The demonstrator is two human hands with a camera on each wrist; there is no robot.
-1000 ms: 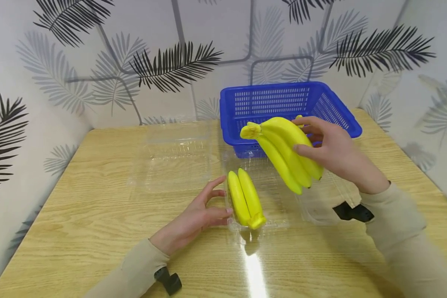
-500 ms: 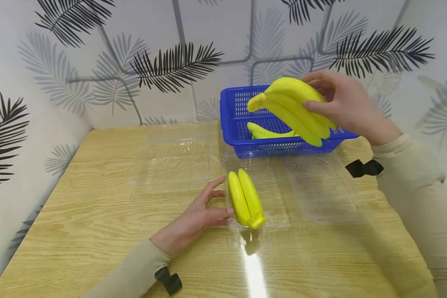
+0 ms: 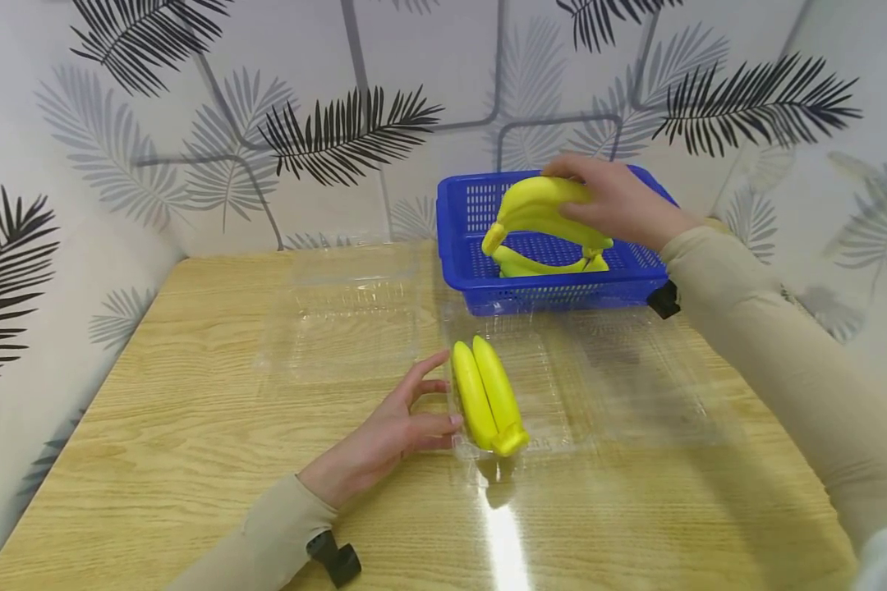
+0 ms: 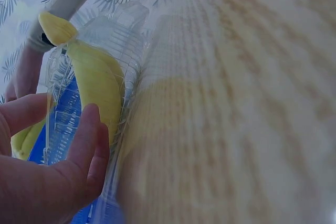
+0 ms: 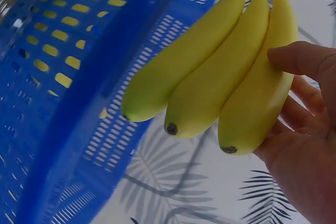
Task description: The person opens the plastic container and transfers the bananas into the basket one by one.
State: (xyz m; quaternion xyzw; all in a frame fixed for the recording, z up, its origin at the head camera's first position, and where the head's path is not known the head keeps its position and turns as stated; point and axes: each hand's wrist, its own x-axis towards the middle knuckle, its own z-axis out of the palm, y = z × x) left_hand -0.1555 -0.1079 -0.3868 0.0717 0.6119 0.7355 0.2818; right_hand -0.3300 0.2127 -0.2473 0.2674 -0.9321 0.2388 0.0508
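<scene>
In the head view my right hand (image 3: 609, 197) grips a yellow bunch of bananas (image 3: 535, 209) over the blue plastic basket (image 3: 554, 283). The right wrist view shows the bunch's greenish tips (image 5: 197, 119) beside the basket rim, with the thumb laid across one banana. My left hand (image 3: 384, 427) rests its fingertips against the left wall of an open clear plastic container (image 3: 543, 394), fingers spread. A smaller banana bunch (image 3: 484, 398) lies along that wall inside the container, its stem end at the near rim. In the left wrist view this bunch (image 4: 97, 82) shows through the clear wall.
More bananas (image 3: 540, 265) lie in the basket below the held bunch. Another clear container (image 3: 355, 328) stands on the wooden table (image 3: 192, 460) to the left. The container's clear lid (image 3: 643, 377) spreads to the right. A patterned wall (image 3: 325, 197) stands behind.
My right hand has carried the banana bunch up and back, then leftward and lower over the basket. My left hand and the bunch in the container have stayed in place.
</scene>
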